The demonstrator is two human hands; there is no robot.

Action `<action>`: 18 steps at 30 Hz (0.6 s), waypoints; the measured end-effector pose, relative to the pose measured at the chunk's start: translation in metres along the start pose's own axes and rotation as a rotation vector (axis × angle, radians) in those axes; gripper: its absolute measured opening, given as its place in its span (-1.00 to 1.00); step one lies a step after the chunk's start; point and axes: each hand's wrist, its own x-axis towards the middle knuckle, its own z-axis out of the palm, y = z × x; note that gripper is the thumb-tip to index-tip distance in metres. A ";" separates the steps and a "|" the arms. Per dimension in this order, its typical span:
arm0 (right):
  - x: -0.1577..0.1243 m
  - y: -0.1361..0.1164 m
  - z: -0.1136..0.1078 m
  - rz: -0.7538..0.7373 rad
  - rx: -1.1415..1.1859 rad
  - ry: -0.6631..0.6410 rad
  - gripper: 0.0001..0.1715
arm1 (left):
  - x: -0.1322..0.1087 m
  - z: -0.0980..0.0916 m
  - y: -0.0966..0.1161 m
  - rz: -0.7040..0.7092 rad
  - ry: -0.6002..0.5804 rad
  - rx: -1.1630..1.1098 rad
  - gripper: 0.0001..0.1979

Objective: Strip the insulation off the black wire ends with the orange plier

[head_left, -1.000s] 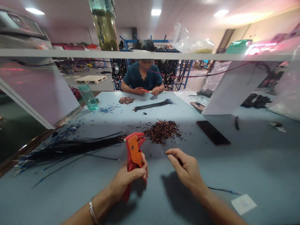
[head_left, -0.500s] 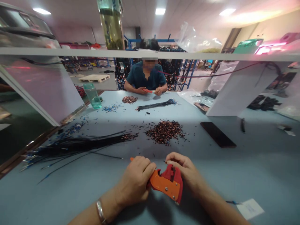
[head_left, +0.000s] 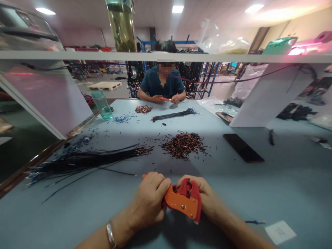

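Note:
My left hand (head_left: 153, 195) is wrapped round the handles of an orange and red wire stripper (head_left: 183, 204), its head pointing right. Behind that head is my right hand (head_left: 209, 197), fingers closed and partly hidden by the tool. It holds a thin black wire, whose blue-tipped tail (head_left: 255, 222) shows beyond my right forearm. The wire's front end is hidden behind the stripper jaws. Left of my hands lies a bundle of black wires (head_left: 93, 160), with blue tips at the left and coppery ends at the right.
Ahead lies a pile of short black and copper scraps (head_left: 183, 146). A phone (head_left: 243, 148) lies right of it, a paper label (head_left: 280, 232) near my right forearm. Across the table a person (head_left: 162, 83) holds a similar tool. A shelf (head_left: 181, 57) spans above; a bottle (head_left: 102, 105) stands left.
My right hand has moved in behind the stripper head, and the wire end seen at its fingertips is now hidden. The wire's blue-tipped tail has shifted left, away from the label.

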 end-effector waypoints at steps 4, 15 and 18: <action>-0.001 0.000 0.000 -0.033 -0.052 -0.013 -0.93 | 0.000 0.000 0.001 0.005 0.005 0.001 -0.73; 0.000 0.000 0.000 -0.080 -0.065 -0.006 -0.97 | 0.002 -0.002 0.001 0.046 0.047 0.031 -0.79; -0.001 0.000 0.000 -0.088 -0.080 0.002 -0.99 | 0.002 -0.002 0.001 0.051 0.037 0.044 -0.80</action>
